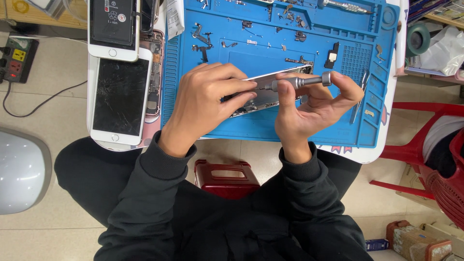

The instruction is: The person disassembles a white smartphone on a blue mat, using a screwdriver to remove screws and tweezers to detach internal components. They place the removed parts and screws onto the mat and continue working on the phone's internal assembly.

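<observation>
Black sleeves (159, 203) of soft knit fabric are filling the lower middle of the frame, ending in ribbed cuffs at both wrists. Left hand (205, 101), at centre frame, is curling its fingers over the top edge of an opened phone chassis (268, 94), gripping it and tilting it up off the mat. Right hand (311, 104), just to the right of centre, is closing around a precision screwdriver (299, 81), with thumb and fingers pinching the knurled metal shaft and the index finger curving over the round end cap. Its tip is pointing left, meeting the chassis near the left fingertips.

Chassis: a thin, rectangular, silver-grey metal shell, partly hidden by both hands, lying at centre frame above a blue silicone repair mat (232, 121). Mat: matte, with moulded trays and ribbed strips along its upper and right edges; small dark screws, brackets and flex parts (203, 38) are scattering across its upper area. Metal tweezers (360, 94) are lying at the mat's right side.

At upper left, a white phone with a cracked black screen (121, 96) is resting flat, glossy and spider-webbed, beside another white phone (113, 26). A dark red plastic stool (226, 176) is showing below the table edge, centre frame.
</observation>
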